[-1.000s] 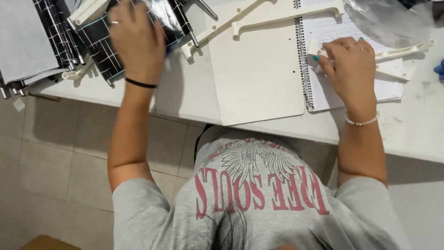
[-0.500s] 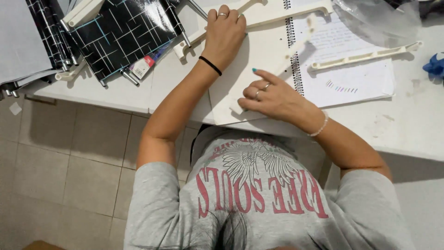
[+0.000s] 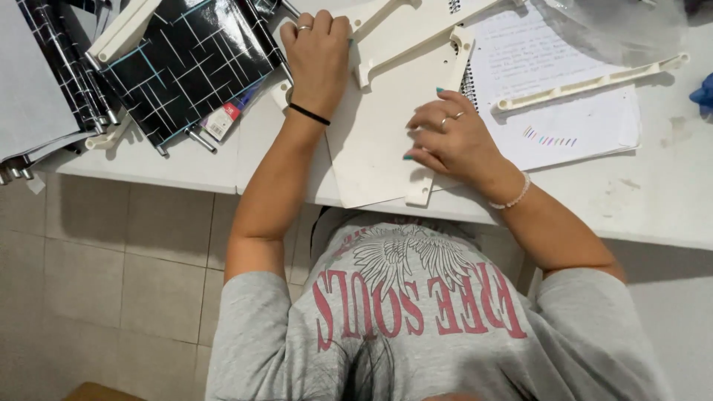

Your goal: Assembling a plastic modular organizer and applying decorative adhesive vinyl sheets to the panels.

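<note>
The top picture edge cuts off the cream plastic binding strip (image 3: 416,30) beneath the left hand (image 3: 318,56), the spiral-bound notebook with handwritten pages (image 3: 564,111) and the crumpled clear plastic bag (image 3: 616,26). The right hand (image 3: 453,141) hides the middle of the long cream plastic bar (image 3: 454,67) lying on the blank cream card sheet (image 3: 375,141). The notebook's handwriting is too small to read. A blue object (image 3: 703,93) is cropped at the right edge, its kind unclear.

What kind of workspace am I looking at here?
Likely a small notebook-binding or stationery workbench: a white table holds a spiral notebook, black grid-patterned covers and cream plastic binding strips.
</note>
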